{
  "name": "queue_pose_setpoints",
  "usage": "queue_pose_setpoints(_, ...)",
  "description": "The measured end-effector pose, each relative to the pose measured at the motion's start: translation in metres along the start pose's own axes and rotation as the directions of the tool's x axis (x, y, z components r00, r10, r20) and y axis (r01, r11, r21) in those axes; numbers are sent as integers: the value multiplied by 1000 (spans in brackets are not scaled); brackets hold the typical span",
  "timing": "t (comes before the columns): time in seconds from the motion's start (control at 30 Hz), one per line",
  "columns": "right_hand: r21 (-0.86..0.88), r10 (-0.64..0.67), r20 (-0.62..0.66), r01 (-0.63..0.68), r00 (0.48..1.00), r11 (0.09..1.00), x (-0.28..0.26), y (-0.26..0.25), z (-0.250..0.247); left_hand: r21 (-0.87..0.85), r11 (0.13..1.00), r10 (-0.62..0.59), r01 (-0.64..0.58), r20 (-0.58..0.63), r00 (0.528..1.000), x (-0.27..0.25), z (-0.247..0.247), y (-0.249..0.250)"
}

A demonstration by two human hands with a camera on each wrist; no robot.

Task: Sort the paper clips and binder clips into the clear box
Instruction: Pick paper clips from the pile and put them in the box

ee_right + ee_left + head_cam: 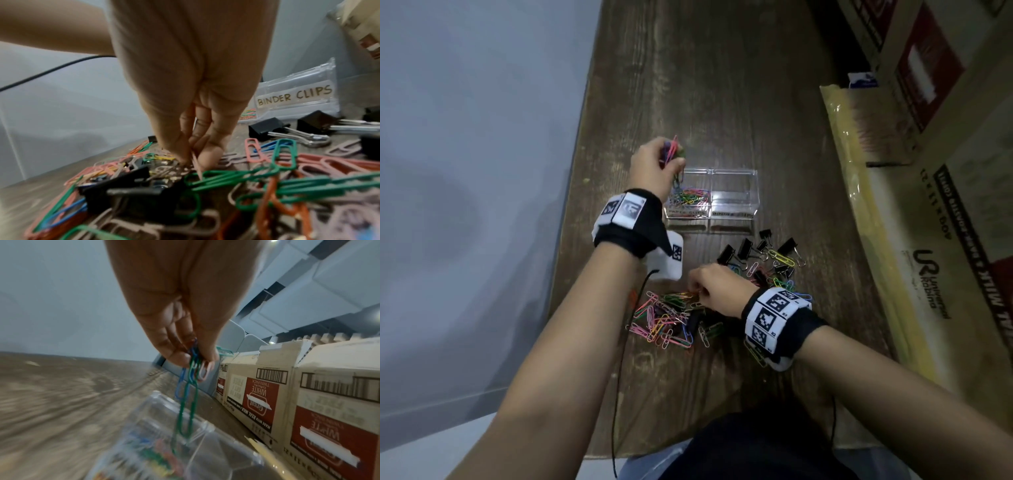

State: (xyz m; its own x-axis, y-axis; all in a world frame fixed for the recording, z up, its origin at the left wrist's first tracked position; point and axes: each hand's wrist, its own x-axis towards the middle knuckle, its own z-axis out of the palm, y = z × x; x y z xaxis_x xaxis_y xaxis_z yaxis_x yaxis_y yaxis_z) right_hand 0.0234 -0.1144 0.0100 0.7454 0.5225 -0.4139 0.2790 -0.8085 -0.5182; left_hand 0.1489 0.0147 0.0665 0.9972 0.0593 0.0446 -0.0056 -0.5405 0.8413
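Left hand (650, 164) pinches a snagging, featherlight paper-clip bunch (190, 379) above the box (732, 178); right hand (714, 287), at six o'clock, pinches one clip (195, 160).

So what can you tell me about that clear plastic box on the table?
The clear plastic box is a low, open-topped tray with two side-by-side compartments, standing on the wooden table. The left one holds coloured paper clips; the right, labelled BINDER CLIPS, looks empty. The left hand dangles more clips over it.
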Motion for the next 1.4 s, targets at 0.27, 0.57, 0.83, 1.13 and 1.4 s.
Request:
queue_pose_setpoints(0.27, 339, 128, -124, -80, 984, 937, -5, 17, -36, 256, 966, -77, 23, 203, 976, 17, 24, -8)
queue_pose_setpoints(0.57, 537, 314, -397, -59, 862, 841, 52, 12, -128, 158, 987, -33, 11, 135, 990, -29, -34, -26)
queue_pose_setpoints(0.83, 170, 229, -419, -172, 878, 970, 96, 6, -111, 375, 927, -174, 7, 414, 894, -123, -58, -61)
queue_pose_setpoints(1.13, -134, -12, -32, 8, 999, 991, -16, -20, -3, 538, 826, -209, -168, 570, 795, -164, -25, -79)
queue_pose_setpoints(1.4, -123, -10, -129, -6, 992, 992, -30, -7, 12, 455, 882, -155, -124, 527, 835, -164, -26, -84)
